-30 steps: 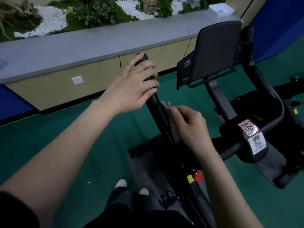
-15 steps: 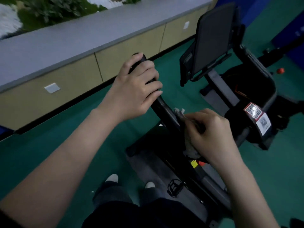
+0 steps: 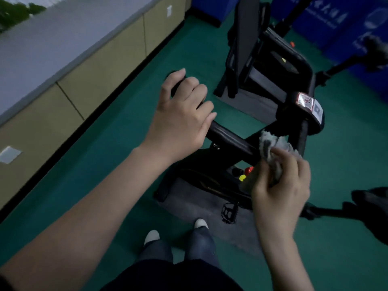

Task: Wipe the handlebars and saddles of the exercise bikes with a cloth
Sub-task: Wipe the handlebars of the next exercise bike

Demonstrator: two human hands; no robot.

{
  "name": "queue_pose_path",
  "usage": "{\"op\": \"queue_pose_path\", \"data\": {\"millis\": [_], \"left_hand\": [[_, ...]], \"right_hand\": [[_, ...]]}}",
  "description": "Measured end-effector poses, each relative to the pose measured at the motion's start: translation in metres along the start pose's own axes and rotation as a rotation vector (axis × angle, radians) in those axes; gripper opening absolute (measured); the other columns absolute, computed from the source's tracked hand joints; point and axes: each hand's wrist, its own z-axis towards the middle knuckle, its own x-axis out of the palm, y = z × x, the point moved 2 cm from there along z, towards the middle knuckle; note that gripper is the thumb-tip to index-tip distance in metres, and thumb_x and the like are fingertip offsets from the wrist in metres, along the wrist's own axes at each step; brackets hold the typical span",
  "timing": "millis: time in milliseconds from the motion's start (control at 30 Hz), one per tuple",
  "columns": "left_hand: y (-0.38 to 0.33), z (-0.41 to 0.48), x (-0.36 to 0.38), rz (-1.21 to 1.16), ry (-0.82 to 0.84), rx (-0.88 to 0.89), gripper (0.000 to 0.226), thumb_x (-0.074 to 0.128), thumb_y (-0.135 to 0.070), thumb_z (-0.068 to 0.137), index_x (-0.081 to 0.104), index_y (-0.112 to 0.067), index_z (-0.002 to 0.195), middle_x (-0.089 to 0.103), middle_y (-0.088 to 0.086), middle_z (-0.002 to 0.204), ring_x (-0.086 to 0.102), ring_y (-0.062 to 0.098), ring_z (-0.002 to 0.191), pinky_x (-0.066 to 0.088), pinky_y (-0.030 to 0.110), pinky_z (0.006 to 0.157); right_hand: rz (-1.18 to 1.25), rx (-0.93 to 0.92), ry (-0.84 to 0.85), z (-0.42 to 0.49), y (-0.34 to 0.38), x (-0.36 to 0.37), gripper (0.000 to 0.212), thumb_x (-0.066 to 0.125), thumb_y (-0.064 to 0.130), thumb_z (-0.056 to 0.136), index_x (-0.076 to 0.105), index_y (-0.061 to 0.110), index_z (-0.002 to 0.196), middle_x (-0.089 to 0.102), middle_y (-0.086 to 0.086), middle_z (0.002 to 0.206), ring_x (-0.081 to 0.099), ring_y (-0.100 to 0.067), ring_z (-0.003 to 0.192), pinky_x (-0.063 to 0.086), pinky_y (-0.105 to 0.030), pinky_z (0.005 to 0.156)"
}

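Observation:
A black handlebar [image 3: 231, 137] of an exercise bike runs from upper left to lower right across the middle. My left hand [image 3: 180, 114] grips its far end, fingers curled over the top. My right hand [image 3: 281, 185] holds a crumpled grey cloth [image 3: 273, 148] bunched in its fingers and presses it against the bar's near part, close to the stem. The bike's stem carries a QR-code sticker [image 3: 308, 103]. A black saddle [image 3: 371, 200] shows at the right edge.
A dark upright screen [image 3: 245, 38] of the bike stands beyond the bar. A grey counter over beige cabinets [image 3: 94, 66] lines the left. The floor [image 3: 126, 131] is green. Blue panels [image 3: 346, 24] stand at the back right. My feet [image 3: 174, 232] stand beside a pedal [image 3: 230, 211].
The view has swung right and down. My right hand with the cloth has slid along the bar toward the stem. My left hand has stayed on the bar's end.

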Motion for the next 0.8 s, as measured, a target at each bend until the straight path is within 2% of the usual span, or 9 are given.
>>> {"op": "queue_pose_path", "data": {"millis": [67, 133, 233, 300, 400, 467, 600, 733, 800], "left_hand": [[0.001, 0.000, -0.001, -0.022, 0.009, 0.004, 0.028, 0.048, -0.029, 0.094, 0.068, -0.012, 0.083, 0.062, 0.004, 0.091, 0.057, 0.028, 0.103, 0.016, 0.041, 0.109], [0.002, 0.000, -0.002, -0.029, 0.025, 0.011, 0.029, 0.047, -0.028, 0.095, 0.068, -0.012, 0.085, 0.061, 0.004, 0.092, 0.057, 0.028, 0.104, 0.016, 0.041, 0.109], [0.003, -0.001, -0.002, -0.030, 0.044, 0.025, 0.031, 0.044, -0.029, 0.097, 0.068, -0.012, 0.087, 0.061, 0.004, 0.094, 0.055, 0.028, 0.107, 0.014, 0.041, 0.109], [0.006, -0.002, -0.002, -0.023, 0.053, 0.042, 0.032, 0.041, -0.029, 0.098, 0.068, -0.013, 0.090, 0.061, 0.004, 0.096, 0.054, 0.027, 0.109, 0.012, 0.040, 0.110], [0.010, -0.001, -0.002, -0.020, 0.054, 0.086, 0.032, 0.040, -0.027, 0.099, 0.068, -0.013, 0.094, 0.062, 0.003, 0.098, 0.053, 0.026, 0.111, 0.010, 0.038, 0.109], [0.012, -0.001, -0.003, -0.023, 0.055, 0.103, 0.031, 0.040, -0.025, 0.098, 0.069, -0.013, 0.095, 0.062, 0.003, 0.098, 0.053, 0.026, 0.111, 0.009, 0.037, 0.109], [0.013, -0.001, -0.004, -0.027, 0.068, 0.108, 0.034, 0.037, -0.024, 0.099, 0.068, -0.011, 0.098, 0.062, 0.005, 0.099, 0.052, 0.028, 0.113, 0.008, 0.037, 0.108], [0.012, -0.002, -0.006, -0.020, 0.075, 0.099, 0.036, 0.035, -0.026, 0.099, 0.068, -0.011, 0.100, 0.061, 0.006, 0.100, 0.051, 0.029, 0.114, 0.007, 0.036, 0.108], [0.011, -0.002, -0.006, -0.016, 0.079, 0.092, 0.037, 0.034, -0.027, 0.100, 0.068, -0.012, 0.101, 0.061, 0.005, 0.100, 0.050, 0.028, 0.115, 0.006, 0.036, 0.108]], "right_hand": [[0.090, 0.120, -0.164, -0.019, 0.005, 0.013, 0.024, 0.063, -0.001, 0.086, 0.061, -0.004, 0.109, 0.055, -0.021, 0.101, 0.057, -0.034, 0.094, 0.046, -0.035, 0.085], [0.184, 0.211, -0.280, -0.034, 0.015, 0.029, 0.025, 0.063, 0.000, 0.086, 0.058, -0.006, 0.109, 0.054, -0.020, 0.100, 0.056, -0.030, 0.091, 0.046, -0.033, 0.082], [0.345, 0.289, -0.362, -0.047, 0.038, 0.054, 0.025, 0.064, -0.001, 0.084, 0.056, -0.006, 0.108, 0.054, -0.011, 0.098, 0.055, -0.025, 0.091, 0.047, -0.030, 0.080], [0.442, 0.328, -0.402, -0.048, 0.053, 0.068, 0.026, 0.066, -0.001, 0.084, 0.056, -0.005, 0.107, 0.053, -0.004, 0.098, 0.055, -0.015, 0.091, 0.045, -0.019, 0.081], [0.479, 0.299, -0.423, -0.047, 0.071, 0.085, 0.024, 0.067, -0.003, 0.083, 0.058, -0.006, 0.105, 0.052, -0.003, 0.095, 0.051, -0.002, 0.089, 0.043, -0.014, 0.080], [0.480, 0.239, -0.407, -0.046, 0.083, 0.093, 0.022, 0.066, -0.005, 0.082, 0.060, -0.007, 0.104, 0.054, -0.008, 0.093, 0.051, -0.005, 0.088, 0.046, -0.018, 0.080], [0.462, 0.193, -0.422, -0.042, 0.089, 0.097, 0.020, 0.067, -0.007, 0.082, 0.064, -0.006, 0.101, 0.053, -0.008, 0.090, 0.050, -0.002, 0.083, 0.042, -0.011, 0.077], [0.390, 0.256, -0.492, -0.044, 0.064, 0.081, 0.015, 0.066, -0.004, 0.084, 0.064, -0.007, 0.098, 0.057, -0.016, 0.089, 0.054, -0.016, 0.085, 0.050, -0.028, 0.075], [0.372, 0.257, -0.523, -0.042, 0.061, 0.079, 0.015, 0.065, -0.004, 0.084, 0.064, -0.007, 0.099, 0.055, -0.016, 0.089, 0.052, -0.013, 0.084, 0.047, -0.021, 0.074]]}}
